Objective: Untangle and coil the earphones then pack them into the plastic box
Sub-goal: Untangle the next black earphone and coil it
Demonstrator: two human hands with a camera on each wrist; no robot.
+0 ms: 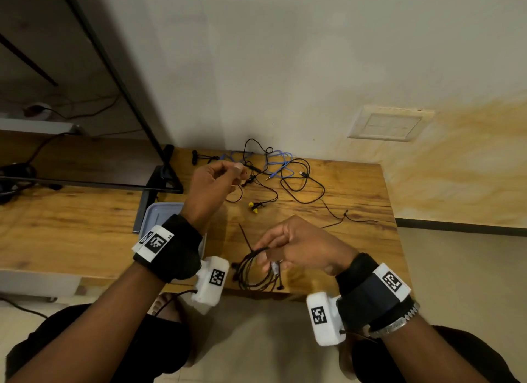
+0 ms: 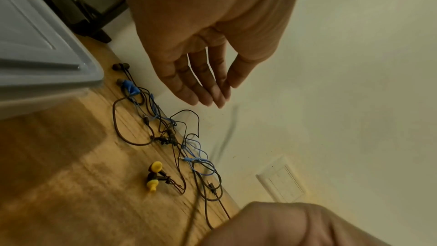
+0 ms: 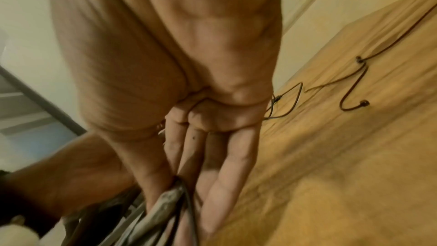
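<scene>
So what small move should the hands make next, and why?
Probably carry the coiled black earphones, which the right hand pinches, to the plastic box beside the left hand: the coil looks finished, and that hand seems to hold nothing.

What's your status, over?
Right hand pinches the coiled black earphones. Left hand raised, open, empty. Plastic box behind left wrist. Tangled earphones remain.

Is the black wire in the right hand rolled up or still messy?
Rolled up: the black earphones hang in neat loops from the right hand.
</scene>
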